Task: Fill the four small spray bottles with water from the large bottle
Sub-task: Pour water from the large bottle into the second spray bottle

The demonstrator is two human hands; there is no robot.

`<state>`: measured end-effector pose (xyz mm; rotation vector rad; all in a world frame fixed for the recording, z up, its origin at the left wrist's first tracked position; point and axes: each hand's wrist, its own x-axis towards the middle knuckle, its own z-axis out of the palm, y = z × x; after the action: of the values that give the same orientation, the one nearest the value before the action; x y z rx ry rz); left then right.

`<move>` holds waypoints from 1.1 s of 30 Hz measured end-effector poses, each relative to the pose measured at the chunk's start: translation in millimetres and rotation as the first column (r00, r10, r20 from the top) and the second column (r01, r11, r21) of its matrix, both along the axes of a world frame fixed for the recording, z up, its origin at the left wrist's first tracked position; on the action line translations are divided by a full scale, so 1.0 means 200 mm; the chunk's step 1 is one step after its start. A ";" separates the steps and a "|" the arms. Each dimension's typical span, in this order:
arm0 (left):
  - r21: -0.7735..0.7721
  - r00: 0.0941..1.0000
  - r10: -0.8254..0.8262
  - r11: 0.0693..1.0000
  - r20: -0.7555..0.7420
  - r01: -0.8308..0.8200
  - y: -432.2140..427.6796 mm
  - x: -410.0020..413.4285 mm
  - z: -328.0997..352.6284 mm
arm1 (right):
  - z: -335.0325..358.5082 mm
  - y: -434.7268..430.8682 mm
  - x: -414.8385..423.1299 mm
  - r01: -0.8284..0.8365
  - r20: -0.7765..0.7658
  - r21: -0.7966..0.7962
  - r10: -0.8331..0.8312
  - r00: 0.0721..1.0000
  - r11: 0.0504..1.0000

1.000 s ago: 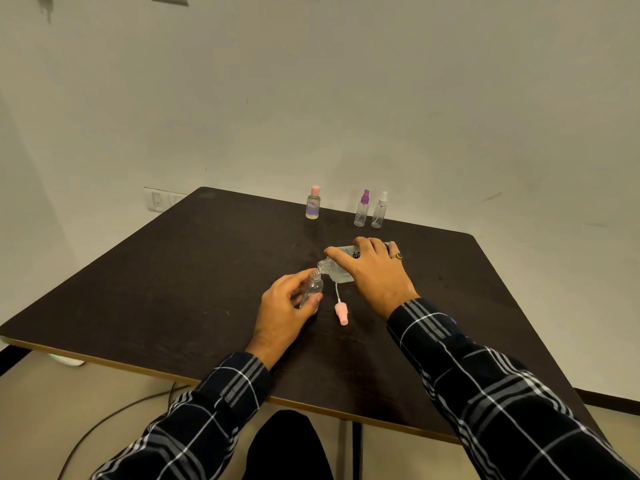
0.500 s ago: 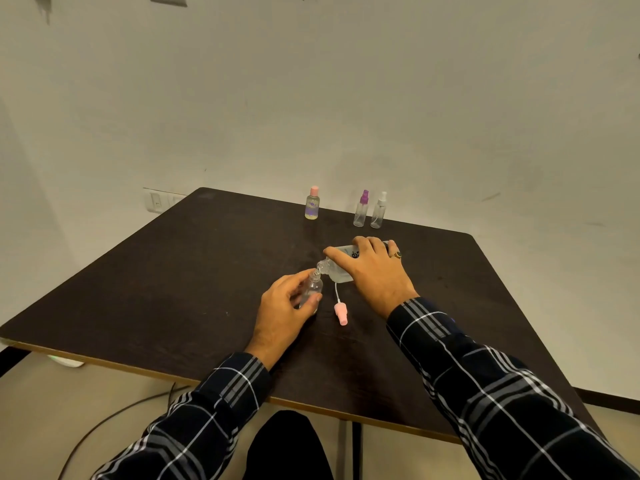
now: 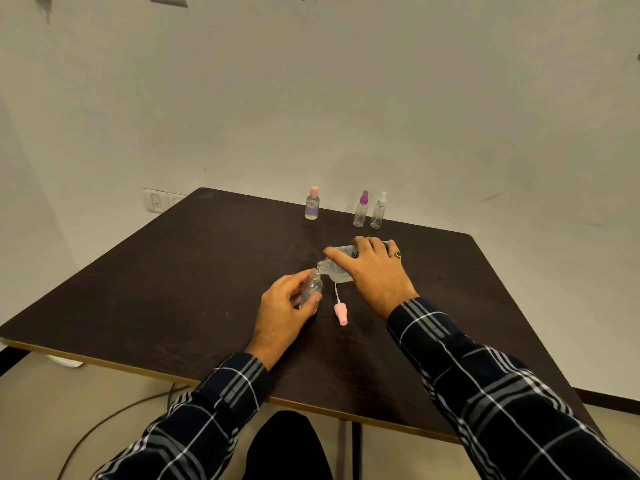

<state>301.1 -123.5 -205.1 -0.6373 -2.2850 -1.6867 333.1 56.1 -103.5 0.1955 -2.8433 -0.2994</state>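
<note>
My left hand (image 3: 281, 313) grips a small clear spray bottle (image 3: 312, 288) standing upright on the dark table (image 3: 173, 271), its top off. My right hand (image 3: 372, 271) holds the large clear bottle (image 3: 337, 270) tipped on its side, its neck touching the small bottle's mouth. The pink spray cap (image 3: 340, 313) with its white tube lies on the table between my hands. At the back stand a pink-capped bottle (image 3: 312, 203), a purple-capped spray bottle (image 3: 361, 209) and a white-capped spray bottle (image 3: 378, 211).
A white wall stands close behind the table, with a socket plate (image 3: 157, 200) at the left. A cable (image 3: 104, 422) runs over the floor below the table's near edge. My dark-clad knee (image 3: 287, 448) shows under the front edge.
</note>
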 end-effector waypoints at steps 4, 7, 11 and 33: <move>-0.003 1.000 0.004 1.000 -0.010 -0.004 0.00 0.00 0.00 | 0.00 0.00 0.00 0.006 -0.009 0.011 -0.006 1.000 1.000; -0.012 1.000 0.006 1.000 -0.015 -0.006 0.00 0.00 0.00 | 0.00 -0.01 0.00 0.006 -0.007 0.010 -0.005 1.000 1.000; -0.013 1.000 0.005 1.000 -0.004 -0.005 0.00 0.00 0.00 | 0.00 -0.01 0.00 -0.001 -0.011 0.010 0.001 1.000 1.000; -0.005 1.000 -0.004 1.000 -0.007 0.003 0.00 0.00 0.00 | -0.01 0.00 0.00 -0.002 -0.015 0.011 0.002 1.000 1.000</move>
<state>300.9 -124.1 -205.1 -0.6476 -2.2849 -1.6785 332.2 57.0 -104.9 0.1972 -2.8272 -0.3147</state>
